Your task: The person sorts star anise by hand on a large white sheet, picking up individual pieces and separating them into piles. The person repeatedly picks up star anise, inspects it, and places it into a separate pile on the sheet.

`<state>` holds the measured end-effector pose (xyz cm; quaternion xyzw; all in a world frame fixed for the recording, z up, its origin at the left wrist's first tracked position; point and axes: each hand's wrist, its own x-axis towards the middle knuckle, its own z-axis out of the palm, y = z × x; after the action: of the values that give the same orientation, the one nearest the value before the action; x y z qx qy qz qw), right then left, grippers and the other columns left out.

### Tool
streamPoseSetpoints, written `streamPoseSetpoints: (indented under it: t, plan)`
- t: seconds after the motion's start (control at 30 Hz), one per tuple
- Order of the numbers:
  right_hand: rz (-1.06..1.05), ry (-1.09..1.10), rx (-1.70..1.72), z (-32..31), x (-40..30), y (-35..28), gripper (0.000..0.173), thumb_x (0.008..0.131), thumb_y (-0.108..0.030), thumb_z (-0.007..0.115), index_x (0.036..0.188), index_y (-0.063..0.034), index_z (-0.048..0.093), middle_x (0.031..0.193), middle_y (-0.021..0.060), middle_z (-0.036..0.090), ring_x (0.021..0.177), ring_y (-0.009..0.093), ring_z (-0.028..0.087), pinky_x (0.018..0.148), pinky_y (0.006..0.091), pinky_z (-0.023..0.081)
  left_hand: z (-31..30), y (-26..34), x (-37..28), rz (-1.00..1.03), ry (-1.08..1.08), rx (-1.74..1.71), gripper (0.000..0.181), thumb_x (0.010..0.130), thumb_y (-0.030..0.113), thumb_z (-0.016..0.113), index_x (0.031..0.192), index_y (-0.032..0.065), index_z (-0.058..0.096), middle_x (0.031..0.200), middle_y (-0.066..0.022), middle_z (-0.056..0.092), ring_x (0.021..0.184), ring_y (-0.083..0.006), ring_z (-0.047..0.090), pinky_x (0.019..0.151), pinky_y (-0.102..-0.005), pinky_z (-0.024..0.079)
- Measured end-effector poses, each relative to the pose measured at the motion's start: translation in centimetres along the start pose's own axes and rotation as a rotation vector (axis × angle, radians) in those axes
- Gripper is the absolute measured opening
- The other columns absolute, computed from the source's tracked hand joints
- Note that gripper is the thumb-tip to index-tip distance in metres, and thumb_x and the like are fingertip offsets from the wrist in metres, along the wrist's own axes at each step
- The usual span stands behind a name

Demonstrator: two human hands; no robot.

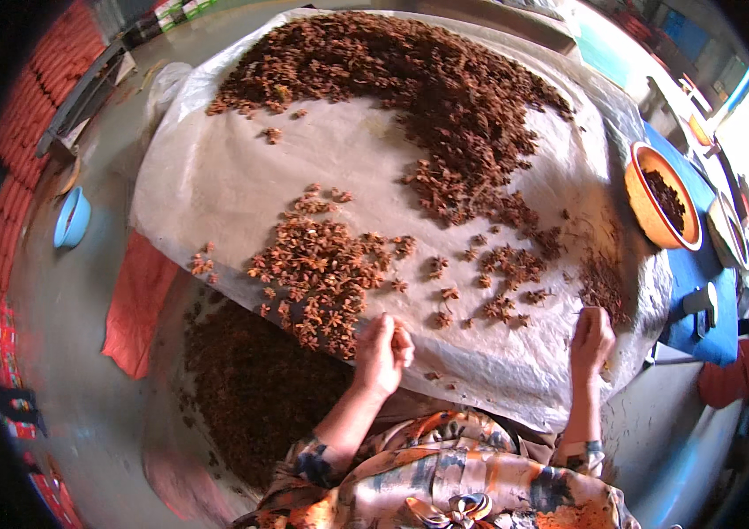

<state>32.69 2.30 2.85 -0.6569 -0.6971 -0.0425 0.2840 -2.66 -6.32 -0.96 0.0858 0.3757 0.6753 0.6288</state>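
Observation:
A pale plastic sheet (pixel 216 172) covers the work surface before me, with dried star anise spread over it. My left hand (pixel 384 354) is curled at the sheet's near edge, by the right side of a lighter-brown star anise pile (pixel 321 278); whether its fingers hold a piece is unclear. My right hand (pixel 591 340) is closed near a heap of stalks and debris (pixel 603 284) at the right; its fingers hide anything inside. Scattered star anise pieces (pixel 507 264) lie between the hands. A large dark heap of star anise (pixel 454 106) curves across the far side.
An orange basin (pixel 642 198) with dark pieces stands on a blue surface (pixel 695 337) at the right, near a white mug (pixel 700 299). More dark material (pixel 262 390) lies below the sheet's left edge. A blue bowl (pixel 72 218) and stacked red sacks (pixel 57 66) are at the left.

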Motion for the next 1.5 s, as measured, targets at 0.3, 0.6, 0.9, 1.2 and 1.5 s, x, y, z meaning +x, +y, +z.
streamPoseSetpoints:
  t: [0.3,0.6,0.9,1.2,1.5]
  plan:
    - [-0.348,-0.319,0.228,7.4,0.8,-15.2,0.027,0.085,-0.027,0.074,0.106,-0.0107,0.068,0.105,0.0116,0.064,0.104,0.030,0.060,0.091,0.0459,0.045,0.0,1.9,5.8,0.691,-0.073,1.003,0.003,0.095,0.003,0.060,0.093,0.0055,0.061,0.077,0.0002,0.063,0.065,-0.0089,0.058,0.059,-0.0248,0.046]
    - [0.073,-0.697,1.081,9.3,0.8,-14.4,0.027,0.093,-0.014,0.067,0.117,-0.0022,0.066,0.103,0.0083,0.069,0.093,0.019,0.065,0.082,0.0322,0.052,3.7,0.2,5.7,0.805,-0.280,1.328,0.028,0.096,0.005,0.057,0.123,-0.0008,0.062,0.095,-0.0167,0.063,0.087,-0.0337,0.063,0.075,-0.0425,0.052]
    - [0.500,-0.812,1.454,6.5,-1.1,-13.4,0.028,0.104,-0.029,0.060,0.103,-0.0013,0.062,0.088,0.0041,0.068,0.076,0.011,0.062,0.070,0.0273,0.051,4.8,-1.3,4.2,0.764,-0.334,1.176,0.012,0.098,0.006,0.057,0.107,-0.0012,0.061,0.096,-0.0162,0.066,0.085,-0.0307,0.066,0.075,-0.0392,0.053]
    - [-0.222,-0.549,0.930,-0.8,-2.3,-13.3,0.008,0.086,-0.012,0.068,0.085,-0.0055,0.064,0.074,0.0162,0.062,0.062,0.029,0.061,0.057,0.0400,0.048,3.9,-2.2,5.5,0.614,-0.174,1.666,0.018,0.093,0.015,0.064,0.108,0.0048,0.061,0.090,-0.0173,0.067,0.085,-0.0382,0.065,0.075,-0.0472,0.051]
    - [-0.193,-0.218,0.376,6.8,4.2,-10.3,0.027,0.085,-0.025,0.075,0.106,-0.0098,0.070,0.095,0.0082,0.065,0.093,0.032,0.063,0.087,0.0428,0.049,3.7,2.5,9.5,0.978,-0.134,1.515,0.018,0.089,0.003,0.062,0.107,-0.0012,0.063,0.102,-0.0159,0.063,0.093,-0.0331,0.061,0.084,-0.0423,0.051]
